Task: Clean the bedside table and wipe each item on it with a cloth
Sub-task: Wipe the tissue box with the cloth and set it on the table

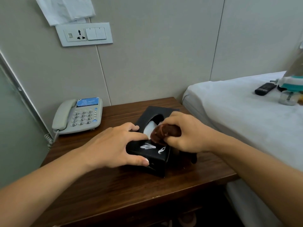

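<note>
A black tissue box [152,155] with a white tissue [149,129] showing in its oval slot lies in the middle of the dark wooden bedside table [114,185]. My left hand [118,145] grips the box's near left corner, fingers over its top and thumb on its side. My right hand [185,131] is shut on a bunched brown cloth [165,131], pressed on the box top beside the slot. White marks show on the box top near the front. A grey desk phone [78,116] stands at the table's back left.
A white bed [246,115] borders the table on the right, with a black remote [265,88], a small clear jar [289,98] and a teal object on it. A wall socket and switch plate [84,34] hangs above the phone. The phone's coiled cord [50,140] hangs off the left edge.
</note>
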Tool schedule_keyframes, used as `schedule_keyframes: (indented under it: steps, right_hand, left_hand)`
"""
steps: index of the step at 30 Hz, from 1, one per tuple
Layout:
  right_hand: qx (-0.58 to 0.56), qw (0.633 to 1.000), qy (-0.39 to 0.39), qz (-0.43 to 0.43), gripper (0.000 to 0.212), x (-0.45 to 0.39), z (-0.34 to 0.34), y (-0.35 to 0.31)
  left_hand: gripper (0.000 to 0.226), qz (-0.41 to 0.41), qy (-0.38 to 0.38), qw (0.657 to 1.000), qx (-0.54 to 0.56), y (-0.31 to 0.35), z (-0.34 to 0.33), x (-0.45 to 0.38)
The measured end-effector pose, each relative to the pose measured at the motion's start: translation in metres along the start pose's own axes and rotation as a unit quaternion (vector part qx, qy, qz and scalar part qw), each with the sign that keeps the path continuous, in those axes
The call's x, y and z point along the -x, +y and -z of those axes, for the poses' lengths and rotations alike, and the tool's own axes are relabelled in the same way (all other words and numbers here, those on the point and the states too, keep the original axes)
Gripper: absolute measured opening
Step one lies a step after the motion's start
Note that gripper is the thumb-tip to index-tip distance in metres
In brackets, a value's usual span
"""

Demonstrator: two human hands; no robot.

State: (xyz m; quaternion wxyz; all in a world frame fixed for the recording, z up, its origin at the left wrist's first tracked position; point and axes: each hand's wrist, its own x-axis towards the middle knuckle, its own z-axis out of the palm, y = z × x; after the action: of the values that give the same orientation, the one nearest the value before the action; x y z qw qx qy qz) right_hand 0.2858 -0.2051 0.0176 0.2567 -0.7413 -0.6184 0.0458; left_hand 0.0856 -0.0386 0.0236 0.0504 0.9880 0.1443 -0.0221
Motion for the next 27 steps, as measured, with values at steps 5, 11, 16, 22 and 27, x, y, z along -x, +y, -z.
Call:
schedule_keyframes:
  steps: [5,11,16,22,27]
  right_hand:
    - [0.003,0.997,0.066,-0.048,0.005,-0.01,-0.001,0.002]
    - [-0.007,0.998,-0.057,0.028,0.01,0.004,0.004,-0.014]
    - [0.025,1.0,0.015,-0.01,0.009,-0.007,0.006,-0.004]
    - [0.024,1.0,0.018,-0.004,0.009,-0.006,0.006,-0.008]
    - [-0.002,0.995,-0.082,0.052,0.012,0.003,0.007,-0.022]
  left_hand:
    - [0.083,-0.004,0.012,1.0,0.008,0.002,-0.001,0.001]
    - [0.085,-0.004,0.018,1.0,0.006,0.001,-0.002,0.001]
    - [0.088,0.003,0.016,1.0,0.013,-0.002,-0.005,0.0]
    - [0.084,0.005,0.014,1.0,0.011,-0.001,-0.004,0.0]
    - [0.083,-0.002,0.02,1.0,0.015,-0.001,-0.004,0.002]
